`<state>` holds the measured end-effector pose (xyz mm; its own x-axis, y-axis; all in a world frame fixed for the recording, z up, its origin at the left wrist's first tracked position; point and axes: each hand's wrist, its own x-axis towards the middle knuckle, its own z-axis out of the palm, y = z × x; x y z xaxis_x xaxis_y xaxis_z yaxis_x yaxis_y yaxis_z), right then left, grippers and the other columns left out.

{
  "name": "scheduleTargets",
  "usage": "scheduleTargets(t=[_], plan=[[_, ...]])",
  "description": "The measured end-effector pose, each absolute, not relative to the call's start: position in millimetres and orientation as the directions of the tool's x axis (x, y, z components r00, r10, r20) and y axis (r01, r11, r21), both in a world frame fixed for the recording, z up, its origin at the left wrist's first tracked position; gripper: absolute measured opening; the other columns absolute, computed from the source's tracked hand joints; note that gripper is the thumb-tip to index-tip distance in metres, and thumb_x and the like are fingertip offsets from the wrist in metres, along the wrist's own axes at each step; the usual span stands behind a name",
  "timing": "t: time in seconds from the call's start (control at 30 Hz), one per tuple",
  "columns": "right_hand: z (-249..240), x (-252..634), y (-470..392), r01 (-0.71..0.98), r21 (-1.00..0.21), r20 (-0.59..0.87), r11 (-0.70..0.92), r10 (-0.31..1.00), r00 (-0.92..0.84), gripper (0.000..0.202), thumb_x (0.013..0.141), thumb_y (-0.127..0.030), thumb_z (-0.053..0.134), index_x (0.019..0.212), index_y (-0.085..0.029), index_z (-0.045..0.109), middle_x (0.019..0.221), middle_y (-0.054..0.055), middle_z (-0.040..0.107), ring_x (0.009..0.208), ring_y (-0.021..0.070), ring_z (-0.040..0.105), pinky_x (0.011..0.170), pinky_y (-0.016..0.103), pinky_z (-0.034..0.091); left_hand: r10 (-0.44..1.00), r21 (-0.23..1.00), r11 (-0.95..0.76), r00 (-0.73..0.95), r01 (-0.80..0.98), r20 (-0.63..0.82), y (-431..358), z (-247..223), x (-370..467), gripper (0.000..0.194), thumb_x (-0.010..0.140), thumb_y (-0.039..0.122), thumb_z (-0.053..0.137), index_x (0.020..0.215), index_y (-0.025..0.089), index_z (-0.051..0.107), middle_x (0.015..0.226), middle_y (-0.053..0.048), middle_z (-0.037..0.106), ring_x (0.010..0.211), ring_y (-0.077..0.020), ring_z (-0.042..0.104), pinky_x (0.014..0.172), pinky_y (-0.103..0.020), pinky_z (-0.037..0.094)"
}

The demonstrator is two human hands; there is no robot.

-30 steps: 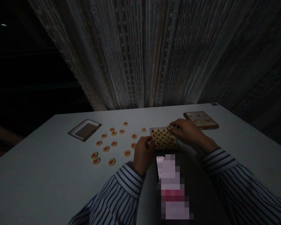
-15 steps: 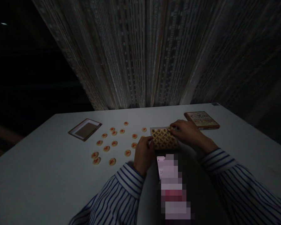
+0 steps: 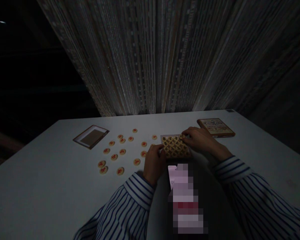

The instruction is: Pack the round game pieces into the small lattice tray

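Observation:
A shallow tray (image 3: 163, 136) near the middle of the white table holds rows of round pieces (image 3: 175, 148) with black characters. My left hand (image 3: 154, 163) is closed at the tray's left edge, thumb and fingers against its side. At the far right corner, my right hand (image 3: 198, 141) pinches a black-character piece (image 3: 181, 136) lying in the top row. Several round pieces with red characters (image 3: 122, 151) lie scattered on the table to the left, one of them partly hidden behind my left hand.
A flat box with a printed cover (image 3: 216, 127) rests at the back right of the table (image 3: 52, 173). An open brown-edged frame or lid (image 3: 91, 137) lies at the back left. A lit phone (image 3: 172, 176), partly pixelated, is in front of the tray. Striped curtains hang behind.
The piece under my right fingertips sits slightly lower in the tray's corner. Both hands have otherwise hardly moved, and the view has shifted very slightly.

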<state>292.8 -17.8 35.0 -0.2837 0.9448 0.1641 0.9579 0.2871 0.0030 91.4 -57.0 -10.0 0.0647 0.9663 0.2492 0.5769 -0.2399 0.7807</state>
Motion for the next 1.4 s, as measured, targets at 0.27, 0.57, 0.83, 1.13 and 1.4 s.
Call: scheduleTargets(t=[0.27, 0.57, 0.83, 1.13, 1.4], plan=[[35.2, 293.6, -15.7, 0.953, 0.031, 0.146, 0.302, 0.942, -0.303, 0.034, 0.082, -0.036, 0.043, 0.097, -0.017, 0.067, 0.095, 0.011, 0.067, 0.089, 0.0248, 0.061, 0.075, 0.035, 0.042, 0.962, 0.776, -0.252, 0.067, 0.578, 0.263, -57.3, -10.4, 90.6, 0.023, 0.079, 0.015, 0.049, 0.097, 0.014, 0.063, 0.093, -0.009, 0.064, 0.087, -0.0184, 0.059, 0.081, -0.035, 0.047], [38.1, 290.9, -16.0, 0.952, 0.051, 0.141, 0.301, 0.942, -0.305, 0.031, 0.081, -0.033, 0.045, 0.095, -0.017, 0.068, 0.094, 0.011, 0.068, 0.088, 0.0256, 0.061, 0.074, 0.036, 0.042, 0.961, 0.772, -0.259, 0.071, 0.58, 0.269, -57.2, -9.7, 90.3, 0.023, 0.079, 0.013, 0.048, 0.096, 0.014, 0.063, 0.094, -0.009, 0.064, 0.09, -0.0187, 0.059, 0.083, -0.035, 0.046], [36.2, 292.2, -13.1, 0.951, 0.064, 0.13, 0.302, 0.942, -0.308, 0.029, 0.08, -0.033, 0.047, 0.094, -0.019, 0.068, 0.093, 0.009, 0.068, 0.09, 0.0241, 0.061, 0.073, 0.034, 0.042, 0.965, 0.77, -0.245, 0.068, 0.589, 0.255, -57.2, -11.1, 90.5, 0.023, 0.079, 0.014, 0.049, 0.098, 0.014, 0.062, 0.093, -0.009, 0.064, 0.087, -0.0189, 0.059, 0.081, -0.034, 0.046], [40.7, 289.7, -14.5, 0.952, 0.057, 0.104, 0.3, 0.947, -0.305, 0.031, 0.08, -0.032, 0.045, 0.094, -0.018, 0.068, 0.093, 0.011, 0.068, 0.089, 0.025, 0.061, 0.073, 0.035, 0.042, 0.967, 0.774, -0.234, 0.061, 0.589, 0.246, -58.1, -9.5, 90.5, 0.024, 0.078, 0.013, 0.049, 0.098, 0.011, 0.062, 0.093, -0.011, 0.064, 0.089, -0.0193, 0.059, 0.082, -0.034, 0.046], [40.0, 288.8, -12.4, 0.96, 0.042, 0.084, 0.277, 0.956, -0.28, 0.03, 0.078, -0.032, 0.046, 0.093, -0.018, 0.068, 0.094, 0.01, 0.068, 0.089, 0.0241, 0.061, 0.076, 0.035, 0.041, 0.965, 0.768, -0.242, 0.067, 0.593, 0.252, -57.6, -12.0, 89.7, 0.023, 0.078, 0.013, 0.05, 0.098, 0.012, 0.062, 0.092, -0.009, 0.064, 0.081, -0.0175, 0.059, 0.078, -0.034, 0.047]])
